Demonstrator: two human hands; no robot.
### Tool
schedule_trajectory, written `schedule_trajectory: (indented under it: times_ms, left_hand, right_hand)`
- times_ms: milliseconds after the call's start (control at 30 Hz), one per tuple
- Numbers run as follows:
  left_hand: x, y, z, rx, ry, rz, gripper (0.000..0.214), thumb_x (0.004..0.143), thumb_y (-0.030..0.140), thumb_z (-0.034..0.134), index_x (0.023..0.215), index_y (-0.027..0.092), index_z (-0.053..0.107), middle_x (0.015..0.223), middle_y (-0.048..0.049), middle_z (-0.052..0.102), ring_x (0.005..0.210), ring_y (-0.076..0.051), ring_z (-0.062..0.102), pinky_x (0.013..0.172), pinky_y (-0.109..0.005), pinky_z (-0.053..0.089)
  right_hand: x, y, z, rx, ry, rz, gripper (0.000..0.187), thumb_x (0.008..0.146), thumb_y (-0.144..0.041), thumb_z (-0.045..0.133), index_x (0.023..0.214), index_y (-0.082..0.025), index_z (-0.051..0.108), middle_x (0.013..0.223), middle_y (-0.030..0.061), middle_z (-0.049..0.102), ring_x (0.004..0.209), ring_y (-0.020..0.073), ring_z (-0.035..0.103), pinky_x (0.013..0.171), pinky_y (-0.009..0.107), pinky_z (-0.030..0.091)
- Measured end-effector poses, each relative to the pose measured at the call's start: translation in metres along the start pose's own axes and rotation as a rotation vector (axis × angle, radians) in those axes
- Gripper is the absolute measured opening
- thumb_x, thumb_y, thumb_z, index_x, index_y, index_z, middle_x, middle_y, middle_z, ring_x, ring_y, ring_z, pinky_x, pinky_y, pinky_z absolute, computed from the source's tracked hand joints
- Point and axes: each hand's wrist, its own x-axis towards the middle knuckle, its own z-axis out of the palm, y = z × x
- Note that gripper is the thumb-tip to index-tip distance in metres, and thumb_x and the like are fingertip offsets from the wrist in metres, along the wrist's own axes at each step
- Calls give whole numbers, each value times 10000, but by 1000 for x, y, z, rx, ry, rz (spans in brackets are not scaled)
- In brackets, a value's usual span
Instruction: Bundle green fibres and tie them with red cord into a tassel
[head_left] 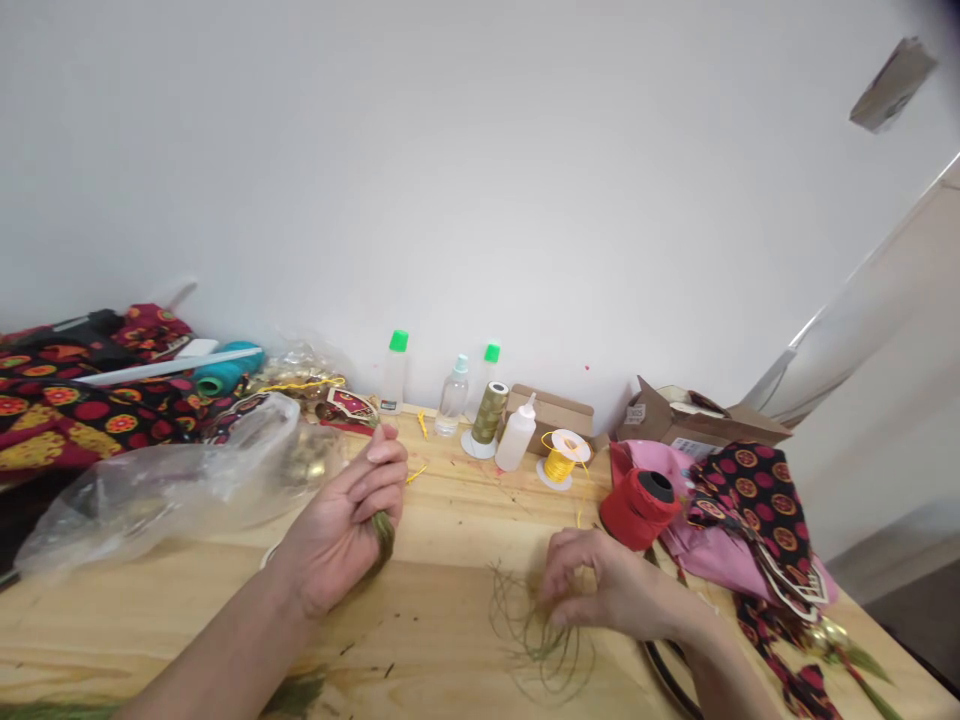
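Observation:
My left hand [349, 520] is closed around a small bundle of olive-green thread [383, 540], whose strands stick out below the curled fingers. Most of the bundle is hidden in the palm. To the right, my right hand [600, 585] is low over the wooden table [450, 620], thumb and fingertips drawn together at a loose tangle of thin green thread [540, 650]. Its fingertips are a little blurred by motion. Loops of the tangle spread beneath and to the left of those fingers.
Bottles [517, 435], an olive thread cone [491, 412] and a yellow cord spool [560, 460] stand near the wall. A red thread cone [640, 508], patterned cloth [754, 500] and an open carton [697, 415] are right. Left are a plastic bag [172, 500] and more cloth [75, 410].

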Motion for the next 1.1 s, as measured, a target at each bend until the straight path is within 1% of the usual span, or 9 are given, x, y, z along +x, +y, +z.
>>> schedule_trajectory:
  times_ms: [133, 300, 433, 567, 667, 867, 933, 1000, 1100]
  left_hand:
    - [1, -9, -4, 125, 47, -10, 272, 870, 114, 230, 811, 125, 496, 546, 39, 464, 308, -5, 372, 264, -113, 252]
    - [1, -17, -6, 230, 71, -24, 259, 858, 96, 271, 756, 106, 509, 537, 43, 449, 307, 9, 361, 257, -92, 242]
    - [2, -20, -9, 307, 104, -32, 241, 847, 78, 297, 759, 98, 521, 543, 45, 443, 300, 20, 332, 251, -78, 233]
    - [3, -23, -10, 364, 140, -36, 215, 832, 60, 330, 758, 97, 528, 553, 46, 439, 299, 27, 314, 248, -70, 223]
    - [3, -24, -11, 388, 140, -44, 185, 817, 55, 367, 736, 96, 529, 561, 46, 436, 303, 32, 305, 255, -67, 222]
    - [4, -25, -15, 398, 143, -58, 124, 794, 78, 432, 737, 89, 542, 578, 46, 435, 320, 34, 294, 262, -67, 213]
    - [4, -25, -16, 410, 149, -61, 124, 792, 84, 439, 739, 84, 551, 574, 48, 436, 323, 37, 279, 266, -65, 208]
    - [3, -26, -17, 421, 154, -67, 126, 788, 88, 448, 727, 82, 558, 567, 50, 434, 324, 38, 268, 270, -64, 203]
    - [4, -26, -17, 428, 156, -78, 123, 778, 98, 466, 707, 80, 565, 563, 51, 433, 325, 39, 263, 273, -63, 202]
  right_hand:
    - [-7, -6, 0, -195, -70, 97, 247, 481, -197, 758, 695, -151, 643, 759, 27, 604, 738, 157, 540, 642, 228, 418]
    - [-7, 11, -3, -384, 117, 188, 101, 639, -45, 597, 640, -146, 608, 686, 15, 594, 688, 133, 522, 626, 217, 389]
    - [-1, 16, -8, -449, 254, 172, 95, 663, -108, 589, 737, -167, 600, 736, 18, 578, 725, 146, 512, 632, 228, 378]
    - [14, -2, 0, -464, 115, 73, 71, 672, -185, 609, 741, -197, 621, 774, 15, 585, 765, 148, 510, 668, 226, 372]
    - [26, -15, 9, -528, 36, 86, 57, 650, -156, 611, 694, -184, 634, 747, 20, 592, 753, 146, 505, 646, 214, 367]
    - [27, -15, 24, -525, 124, 62, 78, 678, -125, 548, 684, -184, 599, 722, 2, 573, 731, 128, 487, 633, 210, 343]
    - [22, -13, 28, -487, 115, 69, 28, 651, -177, 594, 675, -189, 586, 705, -8, 568, 719, 130, 483, 624, 213, 341]
    - [17, -13, 34, -467, 91, 83, 127, 574, -234, 665, 654, -191, 577, 686, -16, 564, 701, 137, 480, 617, 221, 341]
    - [14, -19, 39, -434, 64, 57, 133, 545, -199, 670, 644, -189, 583, 693, -18, 568, 695, 132, 483, 629, 217, 348]
